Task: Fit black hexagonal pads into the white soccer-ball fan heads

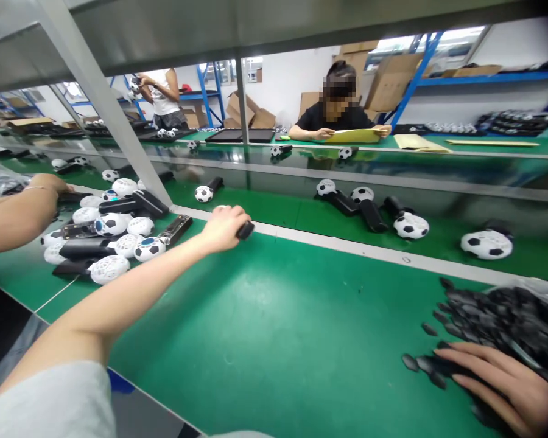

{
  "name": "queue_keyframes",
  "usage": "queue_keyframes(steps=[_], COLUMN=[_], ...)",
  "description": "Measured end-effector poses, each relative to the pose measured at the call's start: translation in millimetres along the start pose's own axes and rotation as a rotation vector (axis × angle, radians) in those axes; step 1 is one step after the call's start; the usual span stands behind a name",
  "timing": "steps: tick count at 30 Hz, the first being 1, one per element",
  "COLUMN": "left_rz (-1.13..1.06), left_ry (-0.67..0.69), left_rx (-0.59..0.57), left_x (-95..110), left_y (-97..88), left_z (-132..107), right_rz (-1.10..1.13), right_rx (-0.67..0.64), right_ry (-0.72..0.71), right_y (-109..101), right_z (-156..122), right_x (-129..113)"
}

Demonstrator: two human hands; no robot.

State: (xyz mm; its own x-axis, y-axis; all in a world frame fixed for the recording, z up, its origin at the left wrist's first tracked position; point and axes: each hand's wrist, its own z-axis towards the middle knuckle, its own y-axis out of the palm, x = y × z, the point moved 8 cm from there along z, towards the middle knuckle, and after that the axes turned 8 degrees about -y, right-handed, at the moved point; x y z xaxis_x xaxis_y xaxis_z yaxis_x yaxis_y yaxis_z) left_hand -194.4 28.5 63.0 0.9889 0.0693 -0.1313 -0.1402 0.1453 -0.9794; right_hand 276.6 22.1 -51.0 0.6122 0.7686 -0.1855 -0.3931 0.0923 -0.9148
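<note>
My left hand reaches far forward to the metal edge strip of the conveyor and is closed around a fan with a black handle; a white bit of its head shows above my fingers. My right hand lies flat at the lower right, fingers spread on a heap of small black plastic pieces. Ahead on the green belt lie soccer-ball fans with black handles.
A pile of ball-headed fans sits at the left, where another person's arm reaches in. A slanted metal post rises at left. Across the belt a seated person handles yellow paper; another person stands further back.
</note>
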Motion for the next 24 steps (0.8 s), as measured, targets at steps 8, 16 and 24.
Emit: queue_keyframes(steps=[8,16,24], left_rz=[-0.086,-0.514,-0.984], left_ry=[0.785,0.666,-0.042], left_rx=[0.048,-0.197,-0.524], left_x=[153,132,124], left_y=[-1.2,7.8,48.0], left_z=[-114,-100,-55], right_rz=[-0.012,-0.068,0.224], right_rx=[-0.140,-0.146,-0.109], right_ry=[-0.077,0.085,0.121], right_y=[-14,-14,-20], right_z=[66,88,97], right_x=[-52,-50,-66])
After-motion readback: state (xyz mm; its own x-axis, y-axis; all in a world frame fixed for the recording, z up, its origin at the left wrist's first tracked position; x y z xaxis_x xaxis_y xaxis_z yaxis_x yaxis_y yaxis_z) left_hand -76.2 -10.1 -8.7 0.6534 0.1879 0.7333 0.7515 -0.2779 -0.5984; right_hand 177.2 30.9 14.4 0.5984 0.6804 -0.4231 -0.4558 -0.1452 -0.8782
